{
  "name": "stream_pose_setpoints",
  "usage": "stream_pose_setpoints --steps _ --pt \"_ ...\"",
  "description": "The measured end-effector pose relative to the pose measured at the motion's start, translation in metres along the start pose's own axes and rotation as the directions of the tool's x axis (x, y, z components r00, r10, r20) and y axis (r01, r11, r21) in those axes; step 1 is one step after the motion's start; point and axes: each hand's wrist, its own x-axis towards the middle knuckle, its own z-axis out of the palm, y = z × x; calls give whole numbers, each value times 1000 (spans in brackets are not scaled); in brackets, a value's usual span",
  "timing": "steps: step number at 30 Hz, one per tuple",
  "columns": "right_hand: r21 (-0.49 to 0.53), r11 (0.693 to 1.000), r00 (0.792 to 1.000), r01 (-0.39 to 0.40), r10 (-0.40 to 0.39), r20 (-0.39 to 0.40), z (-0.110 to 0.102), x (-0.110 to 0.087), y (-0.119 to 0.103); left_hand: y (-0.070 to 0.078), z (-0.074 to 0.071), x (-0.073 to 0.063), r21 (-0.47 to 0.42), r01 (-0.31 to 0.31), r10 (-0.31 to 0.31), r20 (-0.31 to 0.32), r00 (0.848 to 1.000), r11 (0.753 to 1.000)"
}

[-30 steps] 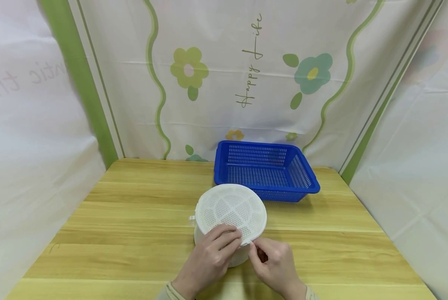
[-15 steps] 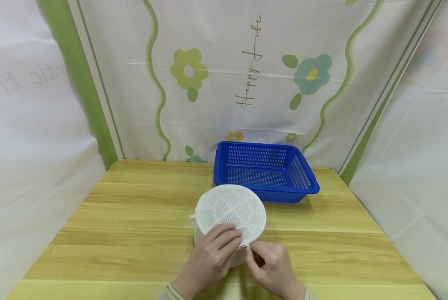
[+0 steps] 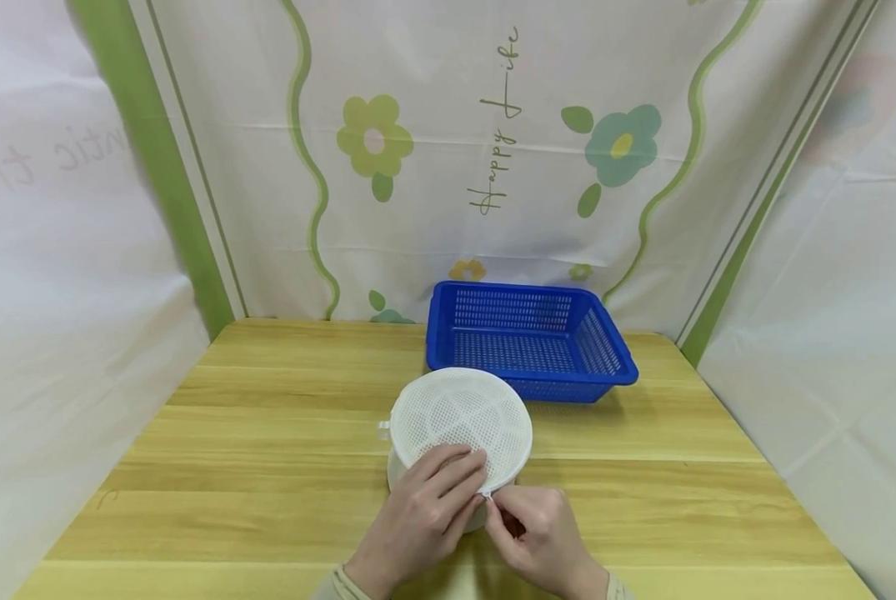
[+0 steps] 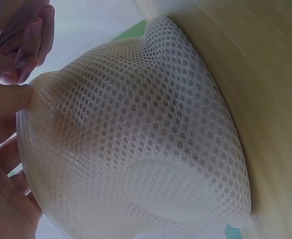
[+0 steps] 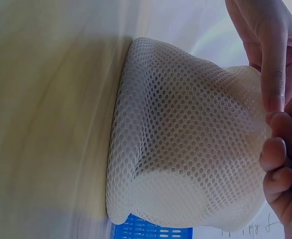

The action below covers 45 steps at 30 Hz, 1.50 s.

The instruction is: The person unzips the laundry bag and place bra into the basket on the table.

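A round white mesh laundry bag (image 3: 458,412) stands upright on the wooden table, its flat lid facing up. My left hand (image 3: 421,517) holds the bag's near rim, fingers over the lid and thumb (image 4: 9,97) below the edge. Just to the right, my right hand (image 3: 541,533) pinches a small white zipper pull (image 3: 488,495) at the near rim, its other fingers (image 5: 280,154) curled in. Both hands nearly meet there. In the right wrist view the soft side wall (image 5: 185,114) sags in folds. A white tab (image 3: 383,430) sticks out at the lid's left.
Behind the bag, slightly right, a blue plastic basket (image 3: 628,367) with slotted walls stands on the table (image 3: 267,467). Printed white curtains (image 3: 432,100) hang around the back and sides.
My right hand has slid a little to the left and nearer along the rim with the zipper pull, closer to my left hand. The left hand stays in place.
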Motion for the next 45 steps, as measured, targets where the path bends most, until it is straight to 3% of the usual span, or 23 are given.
stream_pose_setpoints --steps 26,45 --pt "-61 998 1000 -22 21 -18 -1 -1 0 1 -2 2 49 -45 46 -20 999 998" --pt "-105 992 996 -65 59 -62 -2 -3 2 1 -3 1 59 -42 44 -17 999 997"
